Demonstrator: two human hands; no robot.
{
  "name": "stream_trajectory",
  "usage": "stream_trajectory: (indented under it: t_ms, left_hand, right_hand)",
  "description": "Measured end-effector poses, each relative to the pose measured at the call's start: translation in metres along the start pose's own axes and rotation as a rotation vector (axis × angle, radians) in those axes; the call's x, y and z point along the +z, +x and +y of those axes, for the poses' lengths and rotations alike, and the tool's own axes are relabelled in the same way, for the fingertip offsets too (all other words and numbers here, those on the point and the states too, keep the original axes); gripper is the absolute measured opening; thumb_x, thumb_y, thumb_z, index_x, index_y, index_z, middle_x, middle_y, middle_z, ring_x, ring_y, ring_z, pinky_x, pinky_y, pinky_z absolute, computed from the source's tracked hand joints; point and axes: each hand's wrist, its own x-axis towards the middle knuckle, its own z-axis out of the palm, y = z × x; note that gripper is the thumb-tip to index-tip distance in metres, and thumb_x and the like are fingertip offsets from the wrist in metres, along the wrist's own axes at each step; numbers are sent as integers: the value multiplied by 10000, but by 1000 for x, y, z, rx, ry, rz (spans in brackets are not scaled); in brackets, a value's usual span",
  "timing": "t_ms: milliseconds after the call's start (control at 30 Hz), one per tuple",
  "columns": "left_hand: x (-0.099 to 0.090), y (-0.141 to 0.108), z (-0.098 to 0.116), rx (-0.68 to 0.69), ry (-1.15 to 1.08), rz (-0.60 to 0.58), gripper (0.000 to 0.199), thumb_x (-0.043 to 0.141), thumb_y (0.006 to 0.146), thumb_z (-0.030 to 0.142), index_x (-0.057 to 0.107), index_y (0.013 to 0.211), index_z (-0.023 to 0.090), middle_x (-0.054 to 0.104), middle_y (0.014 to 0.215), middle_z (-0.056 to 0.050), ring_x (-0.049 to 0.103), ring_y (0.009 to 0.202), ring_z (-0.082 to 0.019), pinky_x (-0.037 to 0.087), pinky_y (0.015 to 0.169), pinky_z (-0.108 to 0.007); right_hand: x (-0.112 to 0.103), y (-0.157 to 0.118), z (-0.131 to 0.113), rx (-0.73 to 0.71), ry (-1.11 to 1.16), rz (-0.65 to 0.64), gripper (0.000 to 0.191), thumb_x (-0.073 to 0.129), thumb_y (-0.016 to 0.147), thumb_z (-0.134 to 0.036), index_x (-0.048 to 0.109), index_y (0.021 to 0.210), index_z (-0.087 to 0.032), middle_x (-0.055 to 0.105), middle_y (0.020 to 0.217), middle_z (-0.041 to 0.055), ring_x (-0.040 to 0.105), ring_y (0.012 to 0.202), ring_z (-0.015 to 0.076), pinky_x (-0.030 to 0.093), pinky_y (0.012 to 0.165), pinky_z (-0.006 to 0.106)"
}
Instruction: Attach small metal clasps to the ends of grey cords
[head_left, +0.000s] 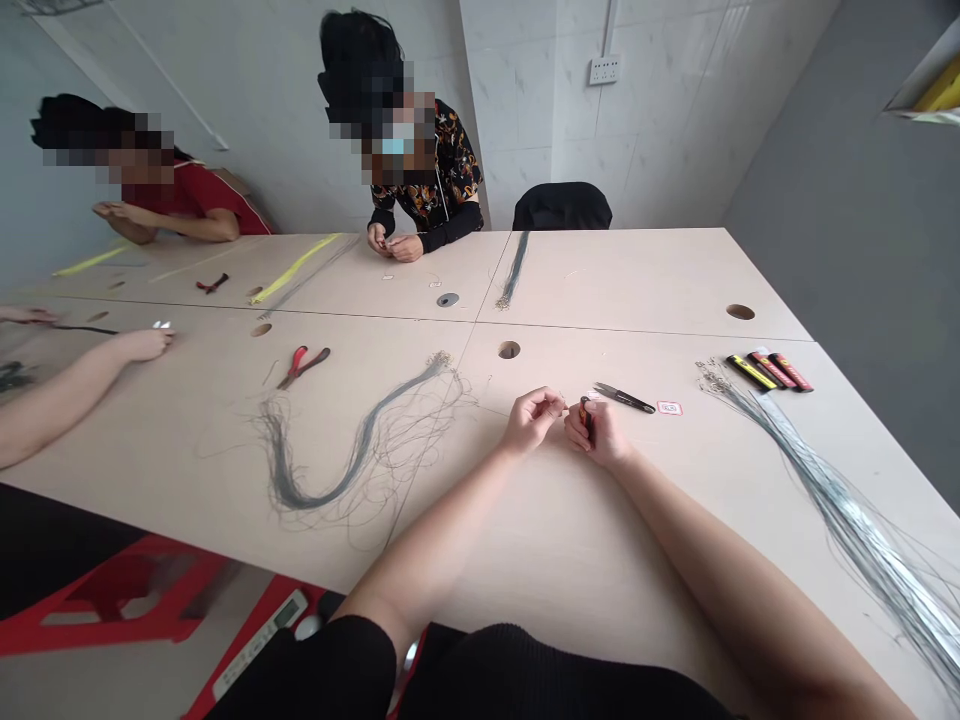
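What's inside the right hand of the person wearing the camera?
The right hand grips what looks like a dark lighter; part of it shows. The rest is covered by the hand, so its full shape and markings cannot be seen.

Person's left hand (pixel 534 418) pinches a tiny item (pixel 564 404), detail unclear; right hand (pixel 600 432) grips a dark lighter-like item (pixel 586 417). Hands close together at the counter (pixel 525 540). Snips (pixel 625 397) just beyond right hand; three lighters (pixel 771 370) and a silvery strand bundle (pixel 855 510) further right. Left of hands: loose grey strand bundle (pixel 363 446), red-handled cutters (pixel 298 368) beyond it.
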Motion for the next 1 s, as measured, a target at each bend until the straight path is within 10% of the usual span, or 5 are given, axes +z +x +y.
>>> stream_trajectory:
  t_ms: [400,1000]
  left_hand:
    - [3,-1,2,19,-42,-10,417,632,791,543,547,667,154,510,621,8,456,600,-106,367,581,-243]
    - [-1,1,-1,35,-52,-47,413,611,814,541,534,682,157,511,645,7,468,620,-108,380,595,-249]
  right_hand:
    - [-2,0,8,-133,-175,-7,410,389,781,-382,341,405,-229,266,337,-32,248,362,94,239,399,262]
    - [8,-2,-5,71,-168,81,324,403,737,-344,315,447,-228,258,365,-45,204,369,86,207,390,257]
